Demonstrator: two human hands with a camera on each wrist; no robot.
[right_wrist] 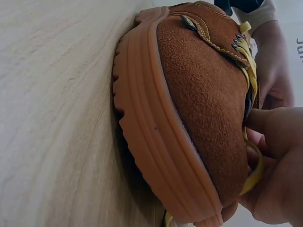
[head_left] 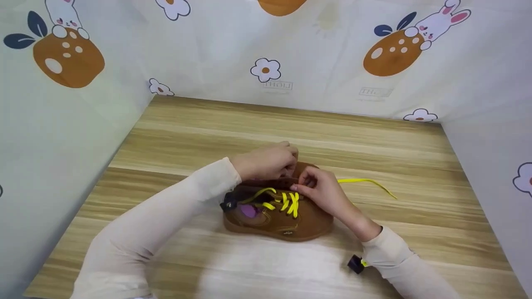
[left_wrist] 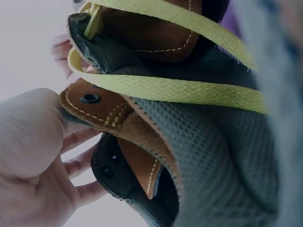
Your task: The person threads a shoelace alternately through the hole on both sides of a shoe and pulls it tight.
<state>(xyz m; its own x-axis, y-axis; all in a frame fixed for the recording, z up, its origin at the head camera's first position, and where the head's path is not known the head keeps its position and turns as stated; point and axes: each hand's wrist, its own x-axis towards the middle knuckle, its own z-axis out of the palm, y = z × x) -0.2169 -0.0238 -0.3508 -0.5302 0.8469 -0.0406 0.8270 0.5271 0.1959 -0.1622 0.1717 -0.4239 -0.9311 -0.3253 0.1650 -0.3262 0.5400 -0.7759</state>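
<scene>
A brown suede shoe [head_left: 266, 220] lies sole-down with yellow shoelace [head_left: 294, 203] crossed through its eyelets. My left hand [head_left: 268, 162] reaches over the opening; in the left wrist view, thumb and fingers grip an eyelet flap [left_wrist: 97, 106] with one dark eyelet. My right hand [head_left: 326, 193] is at the upper front, thumb and forefinger pinching the lace close to the flap's edge. In the right wrist view, a lace loop [right_wrist: 255, 170] runs by those fingers. A loose lace end [head_left: 365, 180] trails right. Part of the pinching fingertips is hidden behind the shoe.
More brown suede [head_left: 307, 166] shows behind the shoe. Wood-grain tabletop [head_left: 208, 133] surrounds it, with patterned cloth walls [head_left: 216, 45] at the back and sides. A small black wrist camera [head_left: 355, 264] hangs by my right sleeve; lace strands cross the shoe's grey mesh lining [left_wrist: 203, 142].
</scene>
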